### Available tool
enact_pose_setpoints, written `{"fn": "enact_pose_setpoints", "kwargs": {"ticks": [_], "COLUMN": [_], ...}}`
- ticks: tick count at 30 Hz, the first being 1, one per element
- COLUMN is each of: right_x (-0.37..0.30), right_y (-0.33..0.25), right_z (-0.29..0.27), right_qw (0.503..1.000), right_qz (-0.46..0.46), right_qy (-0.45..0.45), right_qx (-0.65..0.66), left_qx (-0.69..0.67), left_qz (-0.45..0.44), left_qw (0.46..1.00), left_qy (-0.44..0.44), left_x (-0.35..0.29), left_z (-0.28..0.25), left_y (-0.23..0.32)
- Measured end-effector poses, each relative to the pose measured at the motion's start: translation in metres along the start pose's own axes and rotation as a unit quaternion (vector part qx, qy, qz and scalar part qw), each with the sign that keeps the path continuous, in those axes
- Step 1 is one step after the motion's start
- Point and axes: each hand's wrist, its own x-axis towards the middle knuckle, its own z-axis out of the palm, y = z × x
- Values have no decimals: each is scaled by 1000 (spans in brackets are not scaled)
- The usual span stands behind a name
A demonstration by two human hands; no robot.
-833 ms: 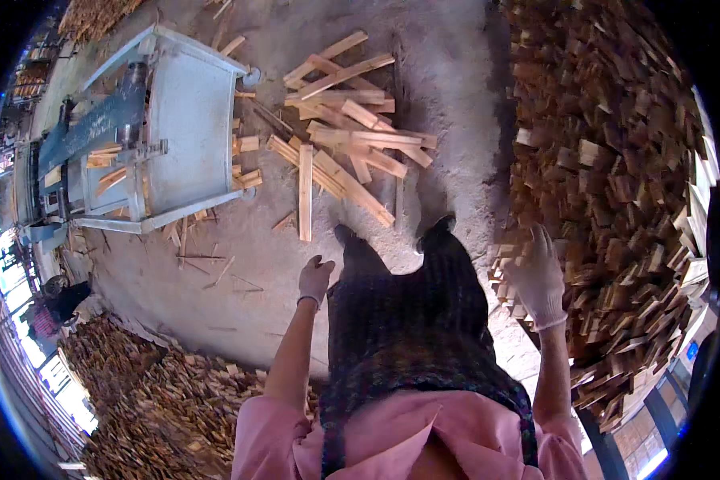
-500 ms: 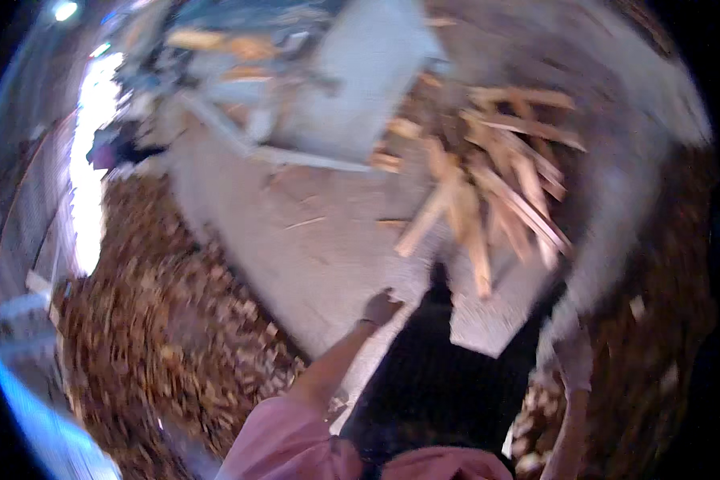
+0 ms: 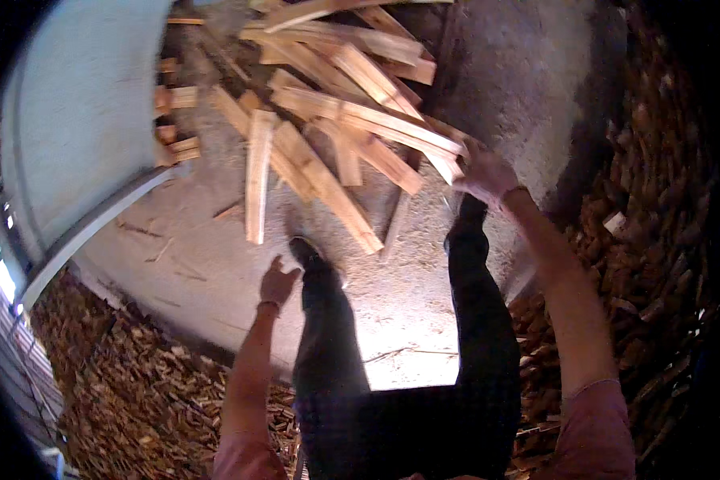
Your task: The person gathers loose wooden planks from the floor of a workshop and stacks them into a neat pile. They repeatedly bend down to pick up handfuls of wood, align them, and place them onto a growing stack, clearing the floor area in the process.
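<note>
A loose pile of split, pale wooden slats lies on the floor ahead of me. My right hand (image 3: 488,174) is at the near right end of a long wooden slat (image 3: 368,120) on top of the pile, fingers closed round that end. The far part of this slat still rests across others. Nearer to me, my left hand (image 3: 278,282) hangs above the floor with its fingers apart and holds nothing. Just beyond it lies a short upright-pointing slat (image 3: 259,176), with a longer slat (image 3: 328,186) slanting beside it.
At the left a large pale metal panel (image 3: 88,104) with a raised edge borders the floor, and stacked wood ends (image 3: 182,98) show beside it. Heaps of wood chunks lie at lower left (image 3: 136,376) and along the right (image 3: 632,272). My legs stand apart on the concrete floor (image 3: 216,296).
My view has swung right and closer to the slats. My right hand has moved from low by my leg forward to a slat's end; my left hand stays empty.
</note>
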Motion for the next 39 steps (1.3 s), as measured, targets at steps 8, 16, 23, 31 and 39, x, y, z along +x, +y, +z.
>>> {"fn": "enact_pose_setpoints", "kwargs": {"ticks": [8, 16, 23, 31, 39], "right_x": [158, 163, 139, 143, 178], "right_y": [23, 12, -15, -51, -49], "right_z": [107, 156, 221, 219, 244], "right_qw": [992, 989, 972, 971, 946], "right_qz": [-69, -27, 62, 35, -109], "right_qy": [97, 146, 152, 29, 115], "right_qx": [-41, -16, 166, 236, 283], "left_qx": [96, -12, -408, -536, -628], "left_qz": [107, 107, 91, 83, 108], "left_qw": [955, 950, 884, 832, 770], "left_qy": [261, 292, 208, 114, -31], "left_x": [249, 304, 235, 275, 241], "left_z": [-7, -31, -14, 1, -3], "left_y": [-21, -6, 110, 93, 101]}}
